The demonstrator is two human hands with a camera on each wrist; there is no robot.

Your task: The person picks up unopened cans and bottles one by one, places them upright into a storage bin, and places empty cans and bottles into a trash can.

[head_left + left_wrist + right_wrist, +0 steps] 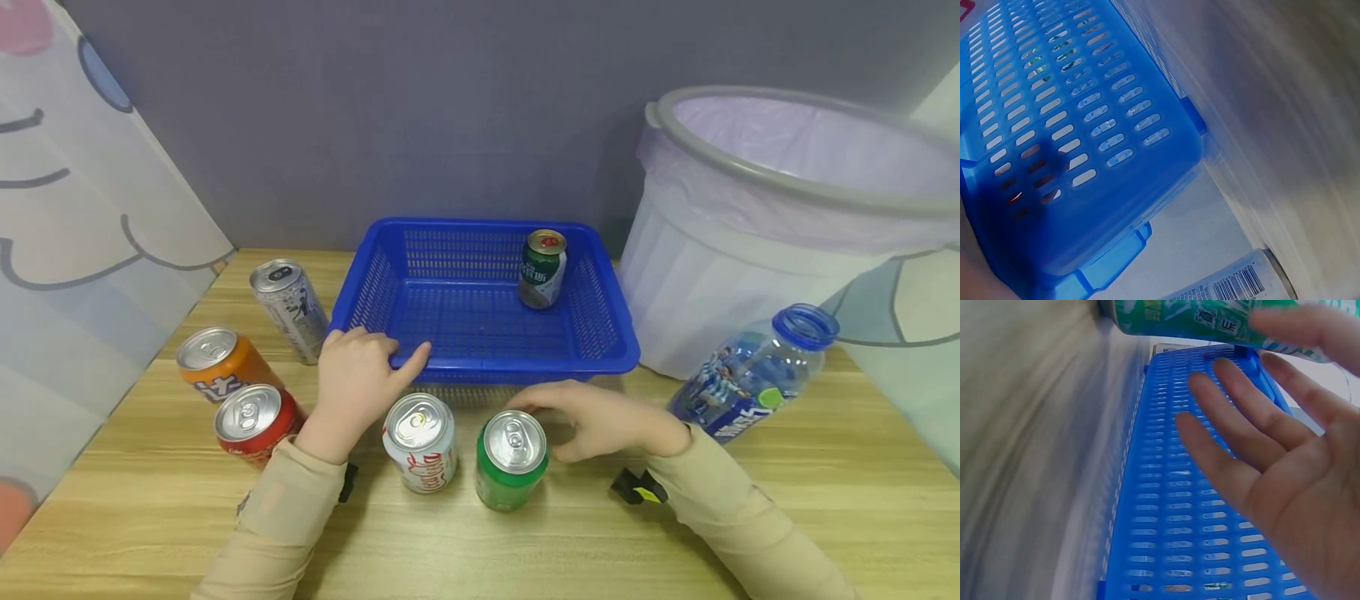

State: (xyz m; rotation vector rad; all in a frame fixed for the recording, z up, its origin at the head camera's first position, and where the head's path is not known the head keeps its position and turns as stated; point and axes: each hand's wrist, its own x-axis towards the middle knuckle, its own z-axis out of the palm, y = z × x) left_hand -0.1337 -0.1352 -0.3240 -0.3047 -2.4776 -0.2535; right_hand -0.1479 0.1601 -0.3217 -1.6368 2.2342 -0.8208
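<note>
My left hand (356,371) grips the near-left corner of a blue plastic basket (517,364); in the left wrist view, some of its fingers show dark through the basket's slots. My right hand (600,417) is just right of a green can (507,483), fingers spread beside it and not wrapped round it. Whether the thumb touches the can, I cannot tell. Beside that can, a white Coca-Cola can (427,467) stands upright in front of the basket. Inside the basket at the back right is a dark green can (542,271).
Left of the basket stand a tall silver can (296,321), an orange can (232,367) and a red can (262,433). A clear bottle with a blue neck (750,375) leans at the right. Behind it is a large lined bin (720,258). A grey wall (450,108) rises behind.
</note>
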